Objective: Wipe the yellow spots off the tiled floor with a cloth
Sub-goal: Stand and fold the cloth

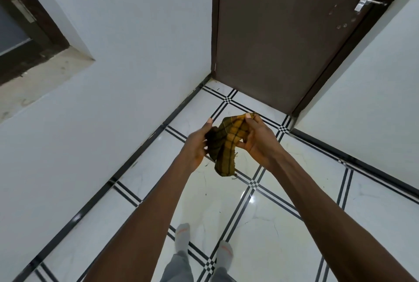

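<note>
Both hands on the cloth, high above the floor.

Left hand (197,143) curled shut on the dark end, right hand (256,139) pinching the top edge, the yellow checked cloth (224,145) bunched between and hanging long-ways down. Far below, white floor (283,236) with black lines, feet in grey socks (183,234). No clear yellow spots in sight; maybe faint marks under the cloth. Next move likely straight down, right hand a little nearer.

Below your grip the glossy white tiled floor (267,232) carries only your two socked feet (182,234), standing apart.
</note>
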Demonstrator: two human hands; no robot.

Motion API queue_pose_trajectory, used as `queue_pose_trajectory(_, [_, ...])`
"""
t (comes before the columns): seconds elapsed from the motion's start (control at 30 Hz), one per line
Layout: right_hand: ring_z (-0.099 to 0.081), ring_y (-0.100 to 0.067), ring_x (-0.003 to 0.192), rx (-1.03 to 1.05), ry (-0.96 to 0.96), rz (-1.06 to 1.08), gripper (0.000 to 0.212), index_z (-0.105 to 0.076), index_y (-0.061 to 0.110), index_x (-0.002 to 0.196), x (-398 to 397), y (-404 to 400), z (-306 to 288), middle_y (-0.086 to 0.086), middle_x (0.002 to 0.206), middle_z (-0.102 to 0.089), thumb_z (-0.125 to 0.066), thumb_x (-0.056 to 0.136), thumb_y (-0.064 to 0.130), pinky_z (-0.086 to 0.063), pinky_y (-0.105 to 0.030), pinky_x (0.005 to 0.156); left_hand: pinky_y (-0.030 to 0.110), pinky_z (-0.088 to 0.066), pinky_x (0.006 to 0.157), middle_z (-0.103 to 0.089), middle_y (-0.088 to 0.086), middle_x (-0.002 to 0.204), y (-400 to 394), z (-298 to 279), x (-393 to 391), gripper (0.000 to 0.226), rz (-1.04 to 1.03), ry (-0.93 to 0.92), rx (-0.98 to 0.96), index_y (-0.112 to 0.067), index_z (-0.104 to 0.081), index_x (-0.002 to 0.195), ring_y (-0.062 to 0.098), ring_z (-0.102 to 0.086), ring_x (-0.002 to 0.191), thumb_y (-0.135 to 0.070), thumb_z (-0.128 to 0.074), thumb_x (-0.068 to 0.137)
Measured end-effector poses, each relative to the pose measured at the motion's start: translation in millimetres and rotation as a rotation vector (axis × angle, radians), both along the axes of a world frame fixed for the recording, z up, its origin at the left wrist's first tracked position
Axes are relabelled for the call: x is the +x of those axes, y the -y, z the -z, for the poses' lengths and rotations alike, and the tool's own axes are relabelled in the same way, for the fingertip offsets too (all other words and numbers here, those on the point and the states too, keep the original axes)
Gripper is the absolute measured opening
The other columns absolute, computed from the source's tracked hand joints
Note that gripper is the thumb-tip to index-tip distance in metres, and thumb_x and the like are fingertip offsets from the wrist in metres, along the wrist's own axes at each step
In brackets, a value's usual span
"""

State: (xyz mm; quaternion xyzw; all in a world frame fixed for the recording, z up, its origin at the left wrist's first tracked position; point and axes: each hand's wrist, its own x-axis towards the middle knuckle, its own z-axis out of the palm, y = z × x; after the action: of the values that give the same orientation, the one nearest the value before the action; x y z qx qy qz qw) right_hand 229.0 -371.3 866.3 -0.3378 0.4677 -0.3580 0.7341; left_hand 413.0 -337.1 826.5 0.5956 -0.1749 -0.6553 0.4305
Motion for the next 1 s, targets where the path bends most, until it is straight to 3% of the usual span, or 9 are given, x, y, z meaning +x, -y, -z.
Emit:
queue_pose_trajectory(0.13, [-0.071, -0.03, 0.106, -0.103, -0.319, -0.002, 0.021, -0.064, 0.014, 0.107, -18, 7, 4, -0.013, 0.104, -0.074, -0.054, 0.108, 0.032, -0.056, -0.048, 0.1, 0.046, -0.055, 0.108, -0.075, 0.012, 0.115, 6, -5, 16, 0.025, -0.098, 0.154, -0.161, -0.012, -0.071, 0.112, 0.031, -0.069, 0.12, -0.033, -0.067, 0.099])
queue_pose_trajectory(0.27, [-0.07, -0.031, 0.105, -0.054, -0.314, 0.064, 0.02, -0.064, 0.008, 0.113, -31, 15, 7, -0.007, 0.102, -0.072, -0.069, 0.1, 0.022, -0.06, -0.035, 0.082, 0.042, -0.059, 0.103, -0.077, 0.011, 0.112, 16, -22, 28, 0.031, -0.011, 0.36, -0.261, -0.006, -0.072, 0.12, 0.025, -0.074, 0.111, -0.027, -0.071, 0.098])
queue_pose_trajectory(0.33, [-0.071, -0.03, 0.107, -0.05, -0.267, 0.071, 0.041, -0.058, 0.008, 0.129, -34, 19, 4, -0.008, 0.108, -0.071, -0.077, 0.094, 0.016, -0.06, -0.031, 0.076, 0.043, -0.06, 0.102, -0.078, 0.011, 0.112, 23, -30, 30, 0.036, 0.006, 0.436, -0.279, -0.005, -0.069, 0.123, 0.025, -0.074, 0.11, -0.027, -0.075, 0.095])
queue_pose_trajectory(0.43, [-0.072, -0.022, 0.105, -0.168, -0.312, -0.01, 0.061, -0.051, 0.025, 0.141, -39, 26, -1, -0.009, 0.115, -0.072, -0.082, 0.089, 0.013, -0.061, -0.03, 0.077, 0.043, -0.059, 0.101, -0.075, 0.013, 0.117, 29, -40, 31, 0.047, -0.01, 0.498, -0.292, -0.009, -0.06, 0.127, 0.027, -0.073, 0.111, -0.026, -0.081, 0.089])
queue_pose_trajectory(0.6, [-0.067, -0.022, 0.115, -0.452, -0.635, -0.237, 0.05, -0.07, 0.017, 0.132, -44, 35, -21, -0.002, 0.126, -0.07, -0.085, 0.085, 0.014, -0.057, -0.036, 0.095, 0.041, -0.056, 0.106, -0.078, 0.011, 0.108, 32, -56, 34, 0.06, 0.049, 0.492, -0.365, -0.018, -0.05, 0.135, 0.022, -0.074, 0.106, -0.027, -0.084, 0.086])
queue_pose_trajectory(0.7, [-0.061, -0.023, 0.118, -0.616, -0.933, -0.364, 0.055, -0.069, 0.016, 0.134, -43, 41, -30, -0.006, 0.129, -0.067, -0.088, 0.083, 0.019, -0.051, -0.036, 0.095, 0.027, -0.058, 0.095, -0.076, 0.009, 0.112, 29, -62, 34, 0.067, 0.163, 0.503, -0.416, -0.023, -0.053, 0.137, 0.019, -0.073, 0.107, -0.025, -0.089, 0.081])
queue_pose_trajectory(0.8, [-0.056, -0.018, 0.11, -0.726, -1.043, -0.389, 0.047, -0.073, 0.013, 0.129, -41, 39, -34, -0.007, 0.119, -0.066, -0.085, 0.084, 0.013, -0.044, -0.03, 0.091, 0.013, -0.056, 0.082, -0.072, 0.004, 0.119, 27, -66, 30, 0.054, 0.357, 0.71, -0.467, -0.018, -0.068, 0.128, 0.015, -0.067, 0.11, -0.02, -0.09, 0.078])
queue_pose_trajectory(0.9, [-0.06, -0.018, 0.103, -0.82, -1.107, -0.352, 0.029, -0.078, 0.011, 0.119, -43, 38, -29, -0.009, 0.111, -0.069, -0.079, 0.09, 0.009, -0.044, -0.027, 0.085, 0.024, -0.051, 0.091, -0.069, 0.006, 0.122, 28, -65, 23, 0.049, 0.495, 0.98, -0.456, -0.013, -0.071, 0.125, 0.015, -0.062, 0.107, -0.012, -0.089, 0.079])
queue_pose_trajectory(1.0, [-0.066, -0.022, 0.101, -0.871, -1.126, -0.311, 0.019, -0.08, 0.011, 0.113, -46, 37, -26, -0.009, 0.108, -0.072, -0.074, 0.094, 0.013, -0.051, -0.03, 0.082, 0.027, -0.049, 0.091, -0.066, 0.011, 0.114, 28, -61, 19, 0.039, 0.535, 1.102, -0.447, -0.008, -0.074, 0.121, 0.015, -0.058, 0.102, -0.009, -0.085, 0.083])
